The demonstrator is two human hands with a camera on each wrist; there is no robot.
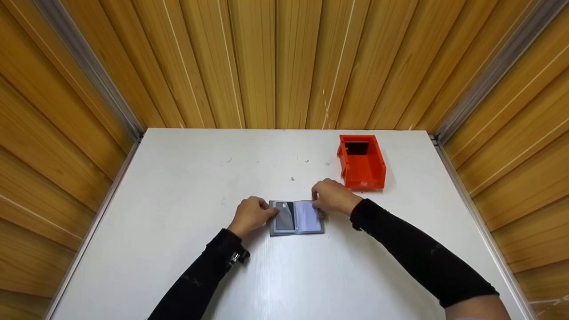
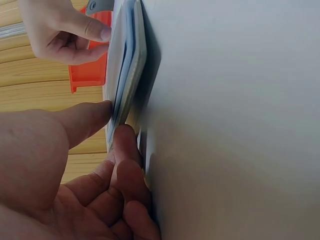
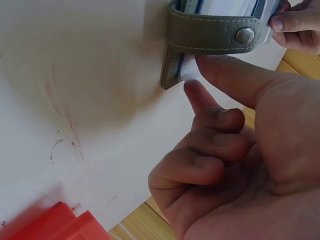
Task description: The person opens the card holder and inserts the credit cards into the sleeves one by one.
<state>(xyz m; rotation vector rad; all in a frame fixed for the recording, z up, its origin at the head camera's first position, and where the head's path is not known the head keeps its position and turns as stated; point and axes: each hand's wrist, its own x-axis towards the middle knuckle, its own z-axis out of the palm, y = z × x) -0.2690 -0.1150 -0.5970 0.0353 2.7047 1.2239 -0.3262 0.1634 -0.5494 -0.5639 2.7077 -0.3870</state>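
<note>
A small grey-green card holder (image 1: 297, 233) lies spread open on the white table, with clear plastic sleeves (image 1: 307, 217) inside. A dark card-like piece (image 1: 284, 216) shows in its left half. My left hand (image 1: 251, 216) pinches the left edge, thumb on top and fingers beneath, and that side is slightly raised in the left wrist view. At the upper right corner, my right hand (image 1: 334, 197) pinches a clear sleeve between thumb and index finger, its other fingers curled. The strap (image 3: 210, 34) with a metal snap (image 3: 245, 35) stands out beside the right thumb.
An orange-red open-front bin (image 1: 363, 169) stands on the table (image 1: 191, 178) beyond the right hand. Dark smudges mark the tabletop. Wood-patterned walls (image 1: 253, 66) enclose the back and both sides.
</note>
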